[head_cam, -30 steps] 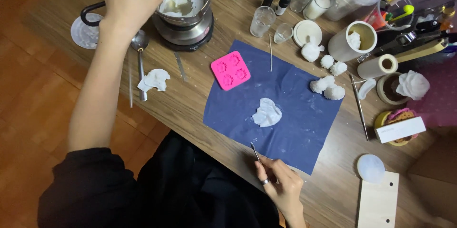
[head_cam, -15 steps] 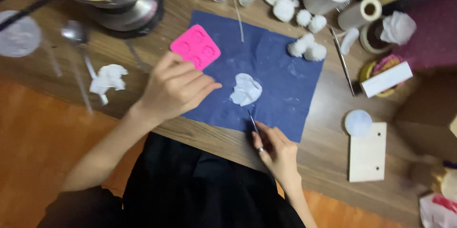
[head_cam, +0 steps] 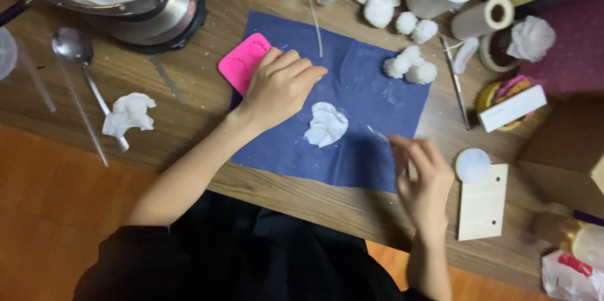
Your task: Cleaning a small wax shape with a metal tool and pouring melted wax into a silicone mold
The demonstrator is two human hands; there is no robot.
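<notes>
Both hands are at the blue cloth [head_cam: 352, 96] — left hand [head_cam: 280, 87] resting loosely curled on the pink mould [head_cam: 242, 62], right hand [head_cam: 421, 172] pinching a thin tool [head_cam: 377, 133] beside the white wax piece [head_cam: 326, 125] — with finished white shapes [head_cam: 410, 65] already set aside, seemingly mid-batch.

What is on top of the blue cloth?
On the blue cloth lie a white crumpled lump, three fluffy white balls, a thin stick and the left hand, which partly covers a pink mould. The mould's covered part is hidden.
</notes>
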